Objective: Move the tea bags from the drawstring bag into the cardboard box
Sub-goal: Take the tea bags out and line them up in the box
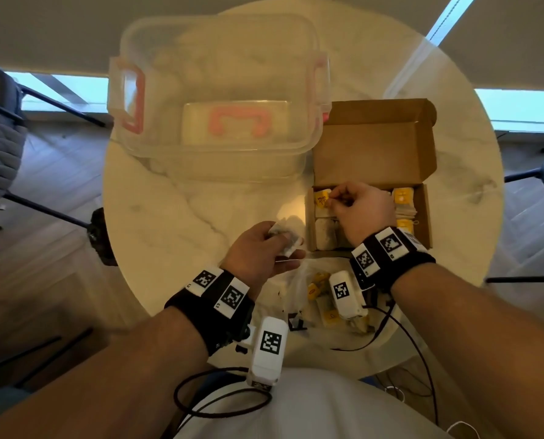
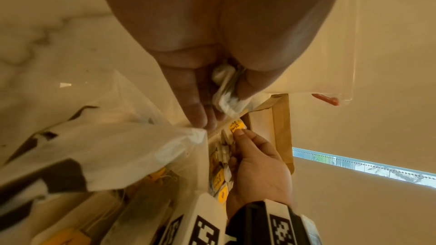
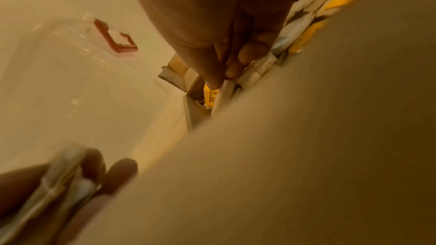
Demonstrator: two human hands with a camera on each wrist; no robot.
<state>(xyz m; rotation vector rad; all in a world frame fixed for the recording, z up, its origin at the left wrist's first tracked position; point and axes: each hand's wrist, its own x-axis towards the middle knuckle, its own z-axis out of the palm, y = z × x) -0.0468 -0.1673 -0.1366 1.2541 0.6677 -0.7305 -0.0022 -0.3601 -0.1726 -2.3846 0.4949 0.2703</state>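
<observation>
The open cardboard box [image 1: 426, 217] sits at the right of the table, with several tea bags [image 1: 403, 198] with yellow tags lying inside. My right hand [image 1: 332, 198] reaches into the box's far left corner and pinches a tea bag by its yellow tag [image 1: 322, 196]; the same tea bag's yellow tag [image 3: 210, 96] shows under my right hand [image 3: 221, 81]. My left hand [image 1: 288, 247] hovers just left of the box and grips a white tea bag [image 1: 278, 236], also seen as a white tea bag [image 2: 226, 88]. The drawstring bag [image 1: 297, 286] lies open between my wrists, holding more tea bags [image 1: 316, 286].
A large clear plastic bin [image 1: 220, 90] with pink handles stands at the back of the round marble table [image 1: 169, 210], close to the box's left side. The box's lid [image 1: 372, 147] stands open behind it. Cables trail off the table's near edge.
</observation>
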